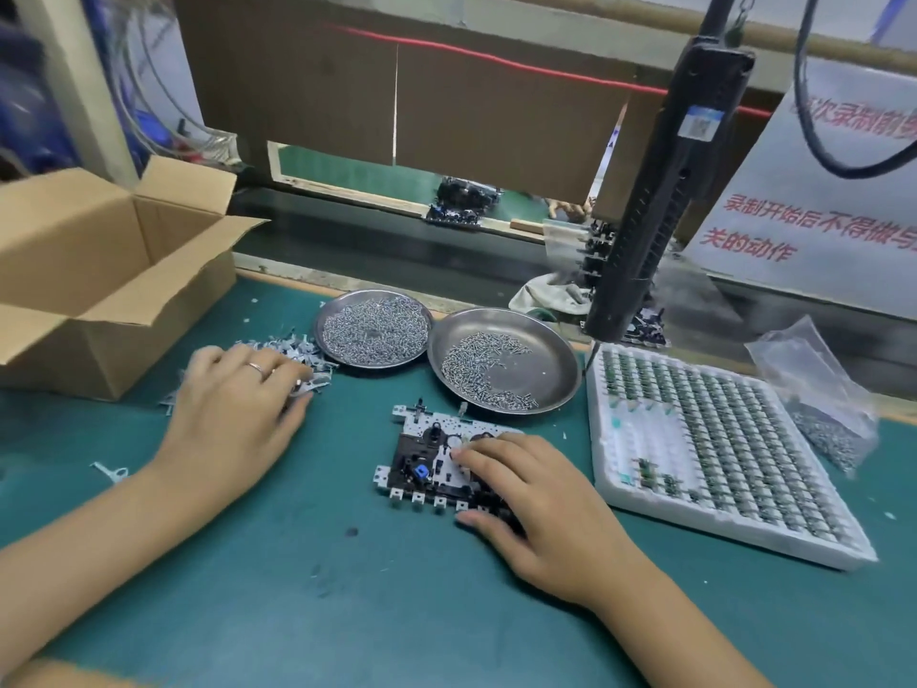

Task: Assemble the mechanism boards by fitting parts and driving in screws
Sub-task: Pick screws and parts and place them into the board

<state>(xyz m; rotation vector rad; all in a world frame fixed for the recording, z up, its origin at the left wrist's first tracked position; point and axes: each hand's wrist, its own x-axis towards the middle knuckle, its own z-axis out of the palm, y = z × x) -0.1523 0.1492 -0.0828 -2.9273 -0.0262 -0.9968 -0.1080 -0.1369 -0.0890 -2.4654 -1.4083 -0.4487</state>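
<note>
While the right hand [536, 499] lies flat, steadying the mechanism board [431, 459] mid-table, the left hand [238, 404], fingers loosely curled, picks among small metal parts [297, 347]; whether one is pinched I cannot tell. Fitting step; seating the part follows.

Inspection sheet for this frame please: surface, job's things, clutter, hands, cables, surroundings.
Surface: green mat, small scraps scattered.
Job's things: mechanism board flat on mat; two metal dishes of screws; pile of small grey parts; white tray of components; hanging electric screwdriver.
Clutter: open cardboard box; plastic bag; rag.
Hands: left hand on the grey parts; right hand pressing on the board.
Cables: black cable looping upper right; red line across cardboard.
Surroundings: conveyor behind; printed sign.
</note>
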